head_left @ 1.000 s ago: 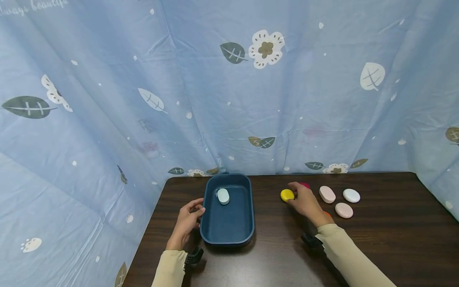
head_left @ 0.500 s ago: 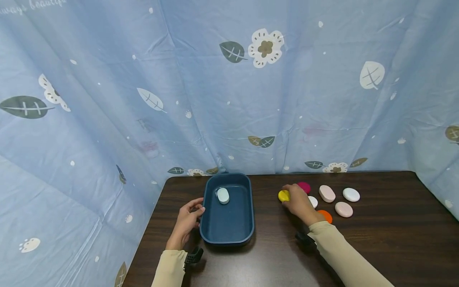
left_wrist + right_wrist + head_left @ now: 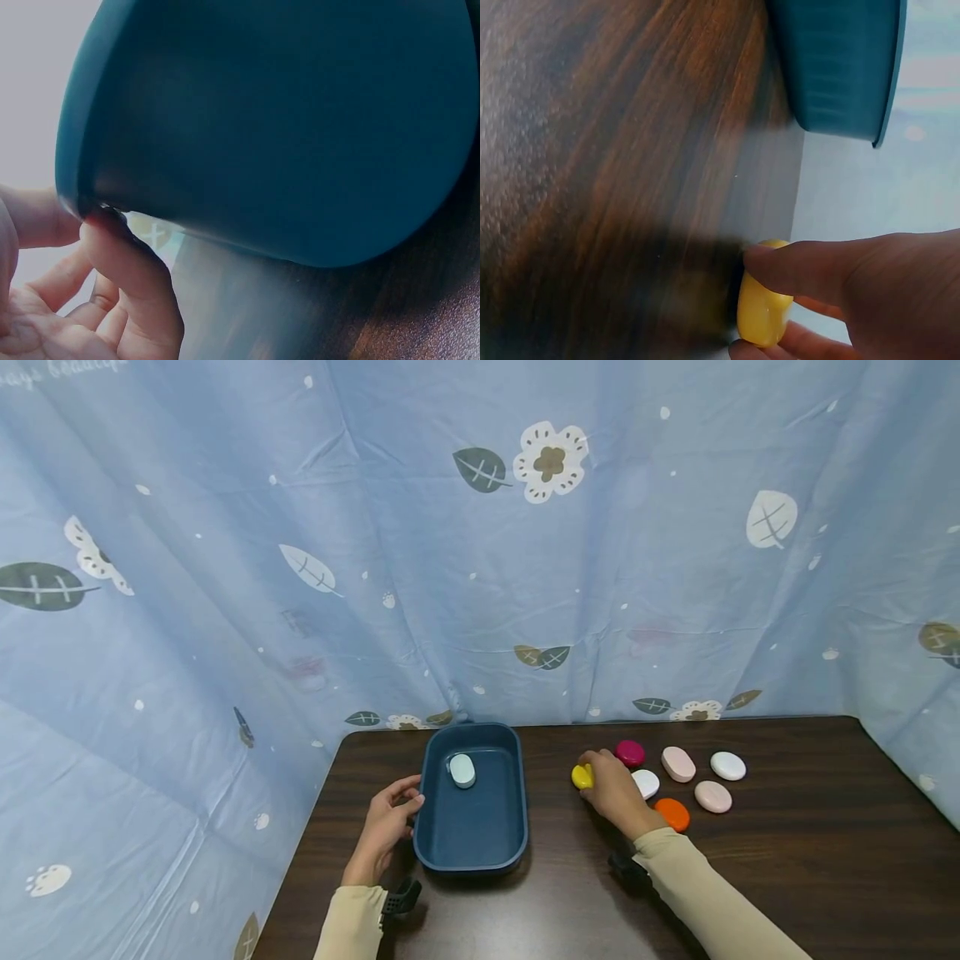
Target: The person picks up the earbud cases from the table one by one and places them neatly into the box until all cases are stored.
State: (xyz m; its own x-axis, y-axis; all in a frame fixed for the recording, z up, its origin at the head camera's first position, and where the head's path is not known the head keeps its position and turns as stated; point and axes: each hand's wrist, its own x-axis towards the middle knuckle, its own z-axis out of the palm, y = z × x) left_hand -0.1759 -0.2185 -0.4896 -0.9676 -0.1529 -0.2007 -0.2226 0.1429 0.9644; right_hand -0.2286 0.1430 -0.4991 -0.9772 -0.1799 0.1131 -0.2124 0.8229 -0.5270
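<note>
A deep blue rectangular bin [image 3: 471,852] stands left of the middle of the table, with one pale mint oval bar [image 3: 462,771] inside it. My left hand [image 3: 384,827] holds the bin's left rim; in the left wrist view, the thumb [image 3: 135,285] presses under the rim's lip. To the right of the bin, my right hand [image 3: 617,793] pinches a glossy yellow, soap-like oval bar [image 3: 761,315] between thumb and fingers, close over the table. In the head view the hand covers part of the yellow bar [image 3: 581,777].
Right of my right hand lie more oval bars: a magenta one [image 3: 630,753], an orange one [image 3: 672,815], and several white and pale pink ones [image 3: 678,764]. The dark wood table [image 3: 795,852] ends at a blue patterned curtain [image 3: 570,568] behind and at the left.
My right hand has shifted a little left with the yellow bar, uncovering the magenta, white and orange bars. The left hand stays at the bin. The head view has shifted slightly.
</note>
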